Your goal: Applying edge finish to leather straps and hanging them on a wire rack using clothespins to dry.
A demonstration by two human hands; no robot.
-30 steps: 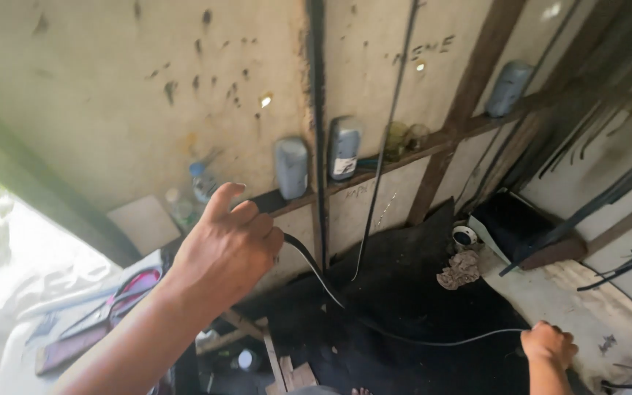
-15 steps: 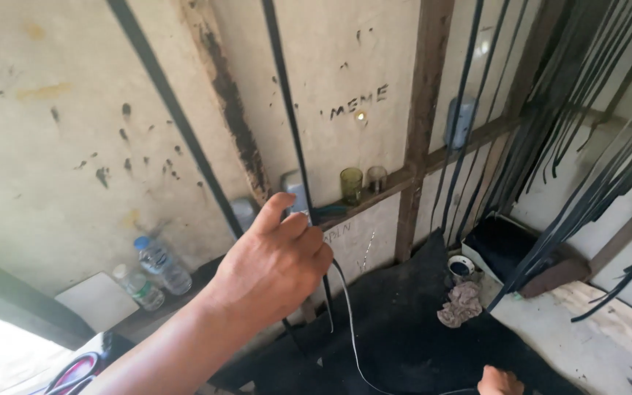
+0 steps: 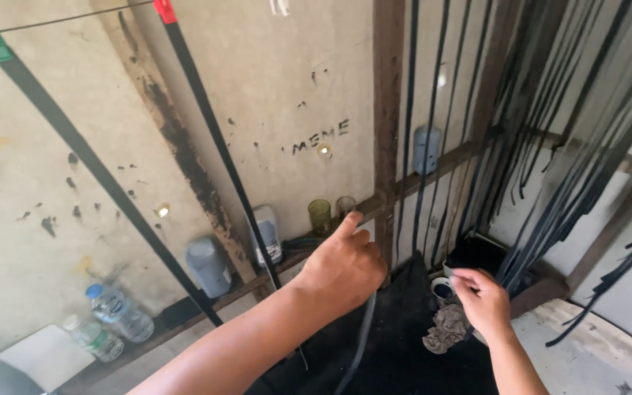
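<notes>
My left hand (image 3: 341, 267) reaches up towards a wooden ledge (image 3: 433, 172) on the wall and is closed around a thin black strip (image 3: 362, 336) that hangs down from under my palm. My right hand (image 3: 480, 300) is lower and to the right, beside a bundle of hanging black strips (image 3: 550, 190). Its thumb and forefinger are pinched together, and what they pinch is too thin to make out. A green glass (image 3: 320, 216) and a clear glass (image 3: 345, 206) stand on the ledge just above my left hand.
A wooden post (image 3: 388, 110) runs up the wall. The ledge also holds a grey bottle (image 3: 208, 267), a white bottle (image 3: 266, 234) and a blue-grey bottle (image 3: 426, 150). Two water bottles (image 3: 115, 314) lie at lower left. A rag (image 3: 448, 329) lies on black cloth (image 3: 404, 344).
The view has swung up and to the right. My left hand has moved right along the ledge with the strip, and my right hand has risen into view.
</notes>
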